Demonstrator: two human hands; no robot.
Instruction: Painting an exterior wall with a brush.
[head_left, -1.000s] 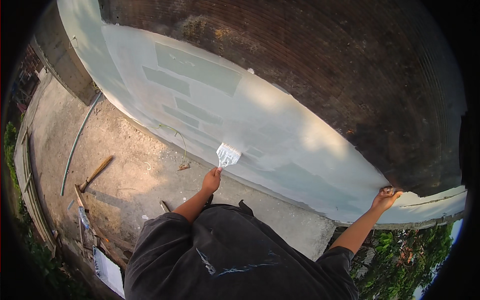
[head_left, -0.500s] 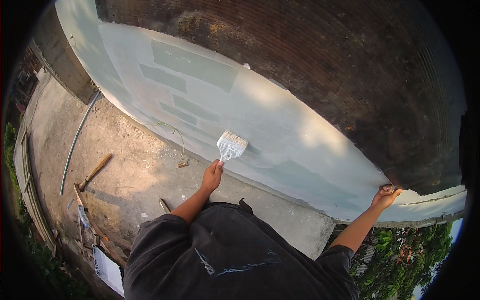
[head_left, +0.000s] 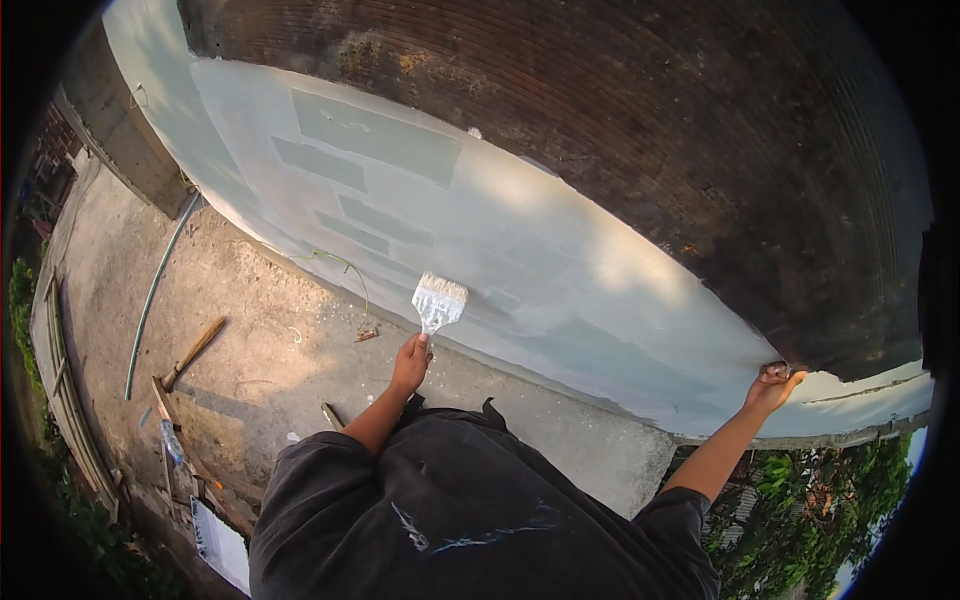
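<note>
My left hand (head_left: pixel 412 364) is closed around the handle of a wide paintbrush (head_left: pixel 439 303). The brush is smeared with white paint, its pale bristles pointing up and away from me. It is in front of the lower part of a wall (head_left: pixel 540 265) coated in whitish paint with grey-green patches; whether the bristles touch it I cannot tell. Far to the right, my right hand (head_left: pixel 777 384) has its fingers curled at the lower edge of a large dark ribbed sheet (head_left: pixel 600 120), which covers the upper part of the wall.
A concrete floor (head_left: pixel 265 290) runs along the wall's foot. At left lie a pale hose (head_left: pixel 158 290), a wooden-handled tool (head_left: pixel 195 352), scrap timber and a white paint-stained container (head_left: pixel 220 543). A thin green vine (head_left: pixel 350 268) hangs near the wall base. Leafy plants (head_left: pixel 810 510) stand at lower right.
My left hand and the paintbrush have shifted left and slightly down, toward me. My right hand remains at the sheet's edge. The whole view has shifted slightly.
</note>
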